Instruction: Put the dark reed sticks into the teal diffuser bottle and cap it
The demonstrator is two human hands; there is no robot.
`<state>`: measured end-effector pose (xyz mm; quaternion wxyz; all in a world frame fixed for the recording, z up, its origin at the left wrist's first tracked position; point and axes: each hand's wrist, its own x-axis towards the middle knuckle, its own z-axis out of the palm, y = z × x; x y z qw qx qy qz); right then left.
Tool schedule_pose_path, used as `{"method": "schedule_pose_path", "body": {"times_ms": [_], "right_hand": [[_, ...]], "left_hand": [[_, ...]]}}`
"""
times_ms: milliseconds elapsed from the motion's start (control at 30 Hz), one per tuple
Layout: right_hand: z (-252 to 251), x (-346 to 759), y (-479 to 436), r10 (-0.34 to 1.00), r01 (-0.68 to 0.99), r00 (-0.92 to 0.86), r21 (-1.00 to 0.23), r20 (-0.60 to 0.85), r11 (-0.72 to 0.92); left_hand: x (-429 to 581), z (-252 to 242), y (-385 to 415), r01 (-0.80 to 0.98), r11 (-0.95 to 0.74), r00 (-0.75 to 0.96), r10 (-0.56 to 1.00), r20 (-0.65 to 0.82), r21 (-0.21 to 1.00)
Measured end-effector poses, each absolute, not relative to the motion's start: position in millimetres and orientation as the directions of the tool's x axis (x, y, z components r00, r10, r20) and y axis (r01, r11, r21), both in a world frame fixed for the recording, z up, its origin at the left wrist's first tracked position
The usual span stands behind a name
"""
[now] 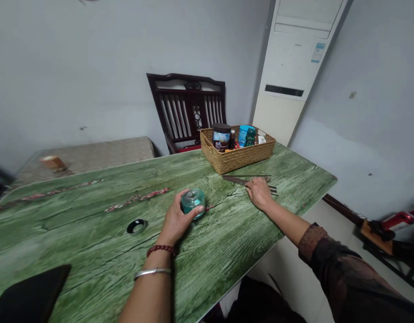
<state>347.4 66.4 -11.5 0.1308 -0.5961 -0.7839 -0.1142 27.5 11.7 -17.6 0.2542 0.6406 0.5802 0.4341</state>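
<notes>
My left hand (pixel 180 220) is wrapped around a squat teal glass bottle (pixel 193 201) with an open neck, standing on the green table. Farther to the right, my right hand (pixel 259 193) is closed over a bundle of thin dark sticks (pixel 235 180) lying flat on the tabletop. Their ends show on both sides of the fingers, and the fingertips are partly hidden. A shiny black ring-shaped cap (pixel 137 226) lies to the left of my left hand, apart from the bottle.
Behind the sticks stands a woven basket (pixel 247 157) with a dark-lidded jar (pixel 221 137), a blue tub and small bottles. A black flat object (pixel 32 294) is at the near left of the green wood-grain table (pixel 102 242). A dark wooden chair (pixel 193 112) stands behind.
</notes>
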Motion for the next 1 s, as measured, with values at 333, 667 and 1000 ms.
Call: {"method": "schedule_pose_path", "body": {"times_ms": [333,667,1000], "right_hand": [[-20.4,352.1,64.4,0.910,0.973,-0.207,-0.020,0.358,0.230],[7.1,345.1,56.3,0.952,0.959,-0.284,0.011,0.116,0.285],[74.7,303.5,49.8,0.793,0.613,-0.225,-0.550,0.567,0.567]], "left_hand": [[27.5,-17.1,11.2,0.531,-0.196,-0.058,0.962,0.267,0.824],[26.9,-20.4,11.4,0.480,-0.234,-0.030,0.959,0.283,0.845],[30.0,-14.7,7.5,0.448,-0.241,-0.024,0.959,0.281,0.861]]}}
